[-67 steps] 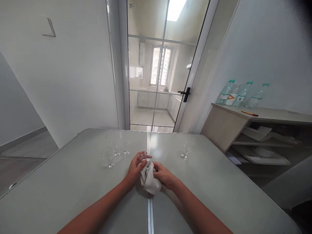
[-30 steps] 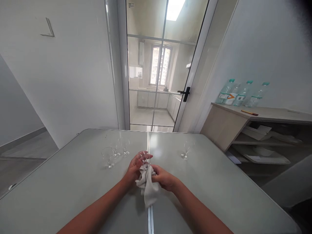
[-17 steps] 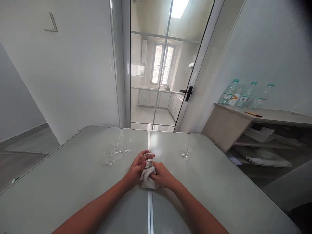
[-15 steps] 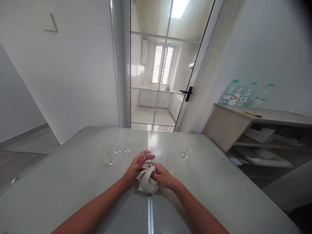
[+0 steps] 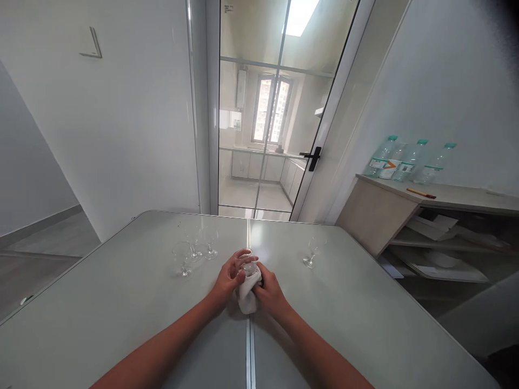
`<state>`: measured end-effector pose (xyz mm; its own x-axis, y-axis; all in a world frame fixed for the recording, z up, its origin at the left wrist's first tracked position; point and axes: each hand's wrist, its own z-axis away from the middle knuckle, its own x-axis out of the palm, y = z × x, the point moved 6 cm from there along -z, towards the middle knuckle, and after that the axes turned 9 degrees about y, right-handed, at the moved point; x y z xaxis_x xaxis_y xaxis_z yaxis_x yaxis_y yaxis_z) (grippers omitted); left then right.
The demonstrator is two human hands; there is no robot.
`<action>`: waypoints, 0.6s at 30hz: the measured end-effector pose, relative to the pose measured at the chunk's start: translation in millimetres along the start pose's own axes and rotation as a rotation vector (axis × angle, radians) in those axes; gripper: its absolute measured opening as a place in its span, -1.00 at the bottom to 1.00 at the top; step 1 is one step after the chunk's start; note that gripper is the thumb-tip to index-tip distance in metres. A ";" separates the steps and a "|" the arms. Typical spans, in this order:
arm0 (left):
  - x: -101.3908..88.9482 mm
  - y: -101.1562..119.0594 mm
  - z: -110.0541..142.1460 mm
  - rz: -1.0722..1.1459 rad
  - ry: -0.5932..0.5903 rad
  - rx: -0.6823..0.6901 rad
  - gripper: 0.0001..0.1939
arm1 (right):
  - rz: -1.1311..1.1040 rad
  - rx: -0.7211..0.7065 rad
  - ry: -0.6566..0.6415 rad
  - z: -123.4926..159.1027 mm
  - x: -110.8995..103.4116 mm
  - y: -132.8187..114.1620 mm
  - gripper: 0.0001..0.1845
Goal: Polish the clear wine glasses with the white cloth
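Observation:
My left hand (image 5: pixel 227 280) is wrapped round a small clear stemmed glass (image 5: pixel 246 264), held just above the grey table (image 5: pixel 121 313) near its middle seam. My right hand (image 5: pixel 269 292) is closed on a white cloth (image 5: pixel 247 296) and presses it against the lower part of that glass. Most of the glass is hidden by fingers and cloth; only its rim shows. Three more clear stemmed glasses (image 5: pixel 183 259) stand in a group to the left of my hands, and a single glass (image 5: pixel 311 254) stands to the right.
A glass door (image 5: pixel 263 124) with a black handle stands beyond the table's far edge. At the right is a wooden shelf unit (image 5: pixel 409 216) with water bottles (image 5: pixel 405 159) on top and papers on its lower shelves.
The cloth hung loose below my hands a second ago; it is now bunched tight against the glass. My right hand has shifted a little up and closer to my left.

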<state>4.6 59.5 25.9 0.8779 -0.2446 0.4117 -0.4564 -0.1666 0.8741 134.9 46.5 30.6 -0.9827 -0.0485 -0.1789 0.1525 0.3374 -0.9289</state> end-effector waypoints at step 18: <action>-5.4 7.5 -1.7 -0.022 0.103 0.097 -0.29 | 0.105 -0.057 0.103 -6.1 -11.9 12.4 -0.84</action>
<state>-3.4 61.2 30.6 0.8957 -0.1413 0.4215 -0.4445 -0.2638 0.8561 147.8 57.0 23.2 -0.9677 0.0856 -0.2373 0.2518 0.3886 -0.8863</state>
